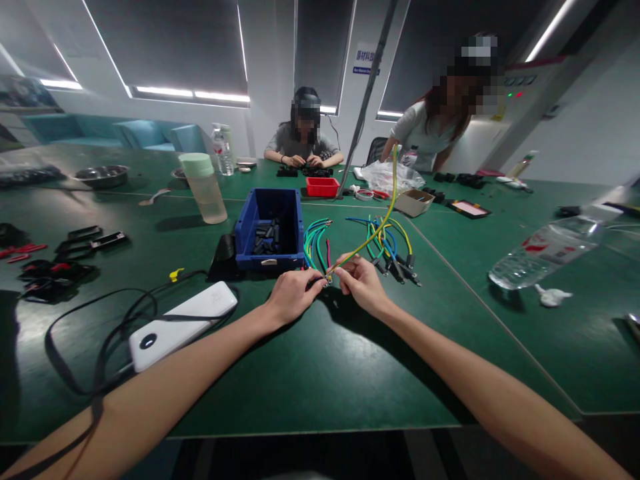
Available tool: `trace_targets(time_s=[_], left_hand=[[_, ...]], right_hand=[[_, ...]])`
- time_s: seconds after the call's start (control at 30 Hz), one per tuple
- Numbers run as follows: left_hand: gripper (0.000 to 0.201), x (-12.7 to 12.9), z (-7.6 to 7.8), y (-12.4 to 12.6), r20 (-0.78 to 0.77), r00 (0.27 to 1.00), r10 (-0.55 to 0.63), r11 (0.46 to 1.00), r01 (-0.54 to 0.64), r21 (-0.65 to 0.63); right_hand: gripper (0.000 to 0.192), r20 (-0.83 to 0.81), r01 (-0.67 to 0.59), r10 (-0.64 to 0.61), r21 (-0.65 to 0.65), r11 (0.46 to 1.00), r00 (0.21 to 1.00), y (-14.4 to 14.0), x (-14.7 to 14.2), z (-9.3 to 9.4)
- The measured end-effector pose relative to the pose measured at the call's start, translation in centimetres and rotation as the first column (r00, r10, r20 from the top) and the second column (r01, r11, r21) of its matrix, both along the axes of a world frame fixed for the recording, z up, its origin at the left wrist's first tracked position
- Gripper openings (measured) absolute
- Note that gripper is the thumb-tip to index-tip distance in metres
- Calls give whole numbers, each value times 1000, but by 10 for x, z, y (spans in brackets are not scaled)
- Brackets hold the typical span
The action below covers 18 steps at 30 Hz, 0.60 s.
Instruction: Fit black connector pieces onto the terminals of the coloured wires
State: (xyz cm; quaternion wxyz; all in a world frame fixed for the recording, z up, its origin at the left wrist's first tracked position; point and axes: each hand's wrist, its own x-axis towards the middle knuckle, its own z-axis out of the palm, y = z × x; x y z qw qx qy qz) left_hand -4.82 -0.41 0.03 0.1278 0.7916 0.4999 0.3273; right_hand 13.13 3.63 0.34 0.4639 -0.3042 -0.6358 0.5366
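Observation:
My right hand (364,285) pinches a yellow wire (373,241) close to its lower end; the rest of the wire arcs up and away. Facing it, my left hand (296,295) is closed, thumb against fingers, on a small dark piece at the wire's end, mostly hidden by the fingertips. Just beyond my hands lies a bundle of green, blue and red wires (315,235) with metal ends. Right of it is a second bundle of yellow, green and blue wires (387,240), with black sleeves on their near ends. A blue bin (269,265) behind my left hand holds black sleeves.
Left of my forearm lies a white power bank (184,327) with a black cable. A lidded bottle (204,190) stands beyond it. A water bottle (550,250) lies tilted at right. A red tray (322,187) and small box (414,203) sit farther back, near two people.

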Motion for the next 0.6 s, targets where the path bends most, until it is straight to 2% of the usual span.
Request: trace_targets(time_s=[0.6], left_hand=[[27, 0, 2, -1, -39, 999, -15, 1000, 15, -9]], right_hand=[[28, 30, 29, -28, -7, 1000, 999, 1, 0, -2]])
